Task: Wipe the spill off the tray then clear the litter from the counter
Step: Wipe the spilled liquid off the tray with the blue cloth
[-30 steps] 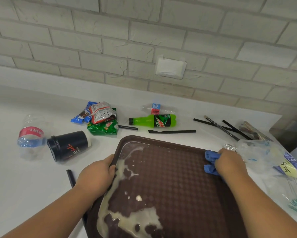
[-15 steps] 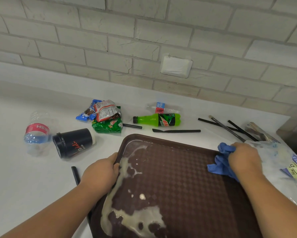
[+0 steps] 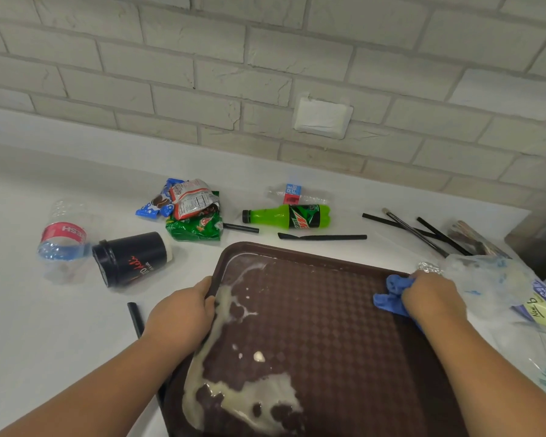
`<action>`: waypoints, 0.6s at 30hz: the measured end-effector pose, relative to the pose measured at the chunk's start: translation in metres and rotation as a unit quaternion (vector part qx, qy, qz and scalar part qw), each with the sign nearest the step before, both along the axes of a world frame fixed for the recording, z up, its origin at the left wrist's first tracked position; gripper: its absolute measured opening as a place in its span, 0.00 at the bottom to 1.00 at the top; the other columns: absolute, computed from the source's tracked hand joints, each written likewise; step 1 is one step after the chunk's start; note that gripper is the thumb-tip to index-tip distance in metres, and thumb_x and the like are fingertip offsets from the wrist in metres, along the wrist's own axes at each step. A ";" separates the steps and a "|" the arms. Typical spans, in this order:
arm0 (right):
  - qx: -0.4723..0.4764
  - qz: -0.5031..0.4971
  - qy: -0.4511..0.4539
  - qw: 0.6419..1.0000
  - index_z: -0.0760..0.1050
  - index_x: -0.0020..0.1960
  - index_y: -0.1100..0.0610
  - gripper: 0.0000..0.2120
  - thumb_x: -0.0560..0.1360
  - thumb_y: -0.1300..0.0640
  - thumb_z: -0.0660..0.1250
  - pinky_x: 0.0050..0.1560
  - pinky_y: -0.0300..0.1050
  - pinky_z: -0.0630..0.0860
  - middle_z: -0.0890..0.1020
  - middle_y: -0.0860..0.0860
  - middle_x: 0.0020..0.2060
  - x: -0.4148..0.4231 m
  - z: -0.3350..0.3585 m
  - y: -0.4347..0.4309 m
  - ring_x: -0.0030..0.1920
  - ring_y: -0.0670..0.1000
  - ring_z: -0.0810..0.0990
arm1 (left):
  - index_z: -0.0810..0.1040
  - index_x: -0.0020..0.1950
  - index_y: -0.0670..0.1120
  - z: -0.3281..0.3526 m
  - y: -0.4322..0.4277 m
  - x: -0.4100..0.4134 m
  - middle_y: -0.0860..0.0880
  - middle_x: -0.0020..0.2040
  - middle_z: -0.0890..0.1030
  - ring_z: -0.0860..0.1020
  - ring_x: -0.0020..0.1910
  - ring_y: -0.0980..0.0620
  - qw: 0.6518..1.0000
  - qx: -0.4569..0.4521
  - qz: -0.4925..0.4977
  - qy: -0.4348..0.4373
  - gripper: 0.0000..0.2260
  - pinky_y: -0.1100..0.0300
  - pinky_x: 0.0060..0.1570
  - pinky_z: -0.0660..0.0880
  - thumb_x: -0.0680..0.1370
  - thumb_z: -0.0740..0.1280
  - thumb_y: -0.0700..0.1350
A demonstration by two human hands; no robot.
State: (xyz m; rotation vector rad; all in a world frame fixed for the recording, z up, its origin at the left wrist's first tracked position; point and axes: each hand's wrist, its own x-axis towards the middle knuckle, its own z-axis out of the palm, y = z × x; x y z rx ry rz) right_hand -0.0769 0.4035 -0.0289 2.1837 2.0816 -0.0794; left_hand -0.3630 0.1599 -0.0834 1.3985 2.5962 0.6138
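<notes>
Brown tray (image 3: 344, 310): I see it flat on the white surface (image 3: 44, 342), low centre of my view.
Spill (image 3: 265, 395): creamy puddle down the tray's 9 o'clock side, thickest toward 7, with a few drops nearer the middle.
Left hand (image 3: 180, 313): grips the tray rim at about 10 o'clock, fingers curled over the edge, right beside the spill.
Right hand (image 3: 432, 298): bunched round a blue cloth (image 3: 390, 294), on the tray at 2 o'clock, well apart from the spill.
Litter, 10-11 o'clock: black cup (image 3: 133, 258) on its side; crushed clear bottle (image 3: 63, 238) just beside it; snack wrappers (image 3: 191, 209) in a heap.
Litter, 12 o'clock: green soda bottle (image 3: 287, 216) lying down; black straw (image 3: 322, 237) between it and the tray.
Litter, 2-3 o'clock: foil ball (image 3: 429, 267) just past my right hand; plastic bag (image 3: 492, 282) beside it.
</notes>
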 end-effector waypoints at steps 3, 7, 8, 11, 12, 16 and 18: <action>-0.002 0.040 0.016 0.999 0.74 0.60 0.56 0.17 0.72 0.54 0.66 0.54 0.47 0.76 0.78 0.56 0.56 -0.013 -0.007 -0.003 0.58 0.57 0.77 | 0.67 0.69 0.52 0.002 -0.001 -0.003 0.47 0.53 0.81 0.77 0.53 0.45 1.000 -0.001 -0.018 0.000 0.16 0.57 0.44 0.71 0.81 0.55 0.50; 0.008 0.089 0.074 0.993 0.74 0.58 0.53 0.15 0.71 0.56 0.66 0.53 0.46 0.74 0.79 0.54 0.55 -0.048 -0.009 -0.018 0.57 0.57 0.78 | 0.66 0.69 0.51 0.002 -0.002 -0.005 0.47 0.53 0.81 0.78 0.52 0.46 0.999 -0.015 -0.034 0.012 0.16 0.56 0.47 0.73 0.81 0.55 0.50; 0.008 0.102 0.093 0.990 0.75 0.56 0.53 0.14 0.71 0.57 0.65 0.52 0.46 0.75 0.79 0.54 0.54 -0.059 -0.011 -0.024 0.55 0.57 0.78 | 0.67 0.68 0.51 0.002 -0.002 -0.006 0.47 0.52 0.81 0.78 0.52 0.46 0.999 -0.016 -0.038 0.015 0.16 0.56 0.47 0.74 0.81 0.55 0.50; -0.013 0.173 0.063 0.983 0.74 0.58 0.55 0.14 0.72 0.59 0.65 0.54 0.47 0.75 0.77 0.53 0.55 -0.097 -0.014 -0.041 0.56 0.56 0.76 | 0.67 0.67 0.51 0.002 -0.003 -0.007 0.47 0.52 0.81 0.78 0.51 0.46 0.999 -0.021 -0.042 0.012 0.15 0.55 0.47 0.74 0.81 0.55 0.50; -0.024 0.204 0.051 0.977 0.73 0.59 0.55 0.16 0.72 0.58 0.68 0.56 0.47 0.75 0.76 0.53 0.57 -0.109 -0.013 -0.048 0.58 0.55 0.75 | 0.68 0.66 0.51 0.002 -0.004 -0.007 0.47 0.51 0.81 0.78 0.51 0.46 0.999 -0.022 -0.043 0.012 0.15 0.55 0.47 0.74 0.81 0.55 0.50; -0.063 0.300 0.035 0.951 0.72 0.60 0.55 0.24 0.66 0.57 0.75 0.58 0.47 0.74 0.73 0.51 0.59 -0.138 -0.015 -0.059 0.63 0.55 0.72 | 0.69 0.65 0.50 0.003 -0.003 -0.007 0.47 0.50 0.81 0.78 0.49 0.46 0.999 -0.024 -0.038 0.009 0.14 0.55 0.45 0.74 0.80 0.55 0.50; -0.052 0.319 0.116 0.939 0.77 0.56 0.57 0.17 0.68 0.63 0.68 0.59 0.47 0.75 0.77 0.53 0.57 -0.130 -0.009 -0.061 0.60 0.55 0.75 | 0.69 0.65 0.50 0.003 -0.002 -0.005 0.47 0.50 0.81 0.78 0.49 0.46 0.999 -0.023 -0.032 0.006 0.14 0.55 0.46 0.74 0.81 0.55 0.50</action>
